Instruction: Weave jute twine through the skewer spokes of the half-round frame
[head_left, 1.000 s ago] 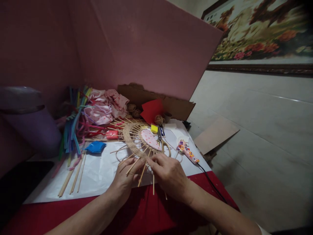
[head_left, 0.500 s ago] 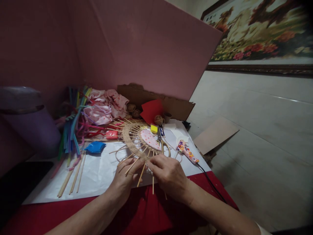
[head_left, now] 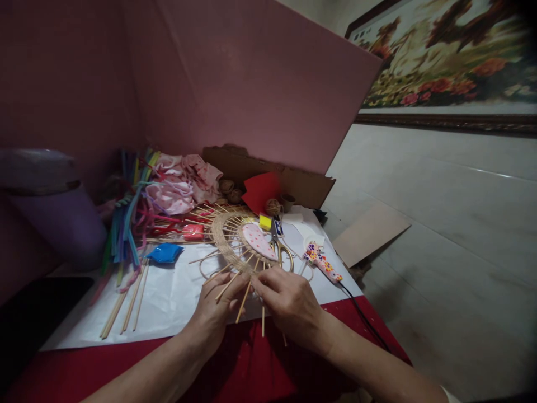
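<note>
A round woven piece [head_left: 223, 244], with a twine band laced around thin wooden sticks that fan outward, is held between both hands at its near edge. Its centre is a pink spotted cloth oval [head_left: 259, 240]. My left hand [head_left: 222, 299] grips the band from the left, fingers among the sticks and partly behind them. My right hand [head_left: 289, 299] pinches the rim on the right, the fingertips close to the left thumb. Whether twine lies between the right fingertips is too small to tell. Just beyond lie gold-handled scissors [head_left: 285, 256].
A flower-patterned glue gun [head_left: 322, 263] with a black cord lies at right. Left are a blue packet [head_left: 164, 253], loose sticks [head_left: 128, 305], pipe cleaners [head_left: 121, 224] and a purple bin [head_left: 62, 218]. Pink cloth [head_left: 172, 193], red paper [head_left: 260, 191] and a twine ball [head_left: 273, 206] sit behind.
The view has shifted very slightly. Both hands keep their hold on the woven piece, with only a tiny movement of the fingers at its near edge.
</note>
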`<state>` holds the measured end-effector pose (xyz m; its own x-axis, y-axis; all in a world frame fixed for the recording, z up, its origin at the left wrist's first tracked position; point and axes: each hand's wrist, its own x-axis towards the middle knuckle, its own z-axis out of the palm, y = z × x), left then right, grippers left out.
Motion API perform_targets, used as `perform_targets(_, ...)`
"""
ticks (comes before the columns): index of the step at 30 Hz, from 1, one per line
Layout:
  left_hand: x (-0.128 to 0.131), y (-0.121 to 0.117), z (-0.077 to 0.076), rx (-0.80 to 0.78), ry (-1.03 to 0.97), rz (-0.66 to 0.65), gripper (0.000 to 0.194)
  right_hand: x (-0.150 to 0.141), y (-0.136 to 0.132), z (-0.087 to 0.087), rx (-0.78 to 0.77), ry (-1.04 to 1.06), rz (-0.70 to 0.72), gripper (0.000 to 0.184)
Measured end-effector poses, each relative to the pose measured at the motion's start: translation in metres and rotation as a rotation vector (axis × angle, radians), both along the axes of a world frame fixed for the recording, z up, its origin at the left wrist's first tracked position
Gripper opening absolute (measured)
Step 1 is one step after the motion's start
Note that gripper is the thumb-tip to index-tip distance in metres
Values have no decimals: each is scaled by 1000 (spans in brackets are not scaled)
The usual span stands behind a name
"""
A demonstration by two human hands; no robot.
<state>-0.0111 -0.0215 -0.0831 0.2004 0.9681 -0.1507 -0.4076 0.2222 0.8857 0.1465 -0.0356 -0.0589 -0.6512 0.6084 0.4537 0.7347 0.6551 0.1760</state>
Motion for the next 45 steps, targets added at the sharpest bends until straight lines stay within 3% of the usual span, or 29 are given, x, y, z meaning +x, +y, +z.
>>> perform_targets(9, 1, -2, 7, -29, 1, 27, 27, -3, -2, -3, -74, 101, -39, 24)
perform_targets(19, -1, -1, 6, -35, -18, -51, 27, -2, -2, 0, -28, 25, -24, 19)
perform_targets(34, -6, -4, 5, -96, -25, -44, 28, -4, 0, -6, -99, 225, -42, 14)
perform_targets(39, -5, -5, 7, -119, -13, -30, 24, -5, -1, -5, -107, 239, -54, 20)
perform_targets(45, -4, -4, 6, -97, 1, -28, 17, -5, 0, -4, -96, 116, -57, 29)
